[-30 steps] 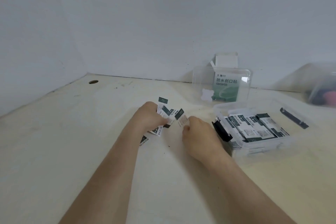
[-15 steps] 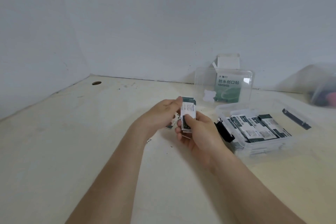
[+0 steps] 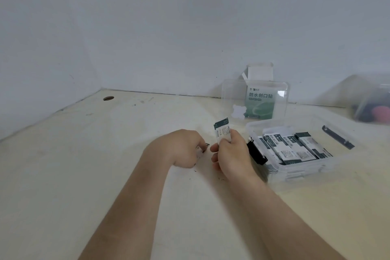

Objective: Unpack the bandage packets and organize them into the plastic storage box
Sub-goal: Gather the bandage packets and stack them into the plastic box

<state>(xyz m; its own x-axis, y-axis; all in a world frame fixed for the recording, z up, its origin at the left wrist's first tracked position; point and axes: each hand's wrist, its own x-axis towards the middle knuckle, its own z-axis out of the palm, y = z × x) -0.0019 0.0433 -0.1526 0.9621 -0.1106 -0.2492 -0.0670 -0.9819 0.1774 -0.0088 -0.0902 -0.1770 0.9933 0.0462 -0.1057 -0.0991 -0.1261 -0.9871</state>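
My right hand [image 3: 232, 155] grips a small stack of white and dark green bandage packets [image 3: 222, 131], held upright just left of the clear plastic storage box [image 3: 320, 167]. Several more packets [image 3: 295, 148] lie flat inside that box. My left hand [image 3: 182, 146] rests low on the table with its fingers curled over loose packets [image 3: 205, 147], of which only a small edge shows. The two hands are a little apart.
The box's clear lid [image 3: 234, 95] stands upright behind it, with the open green and white bandage carton [image 3: 260, 101] behind the lid. A blurred clear container [image 3: 371, 101] sits at the far right. A round hole [image 3: 108, 98] is in the table's back left.
The hands have separated. My left hand dropped from the stack down to the table, and my right hand kept the stack upright and shifted slightly right.
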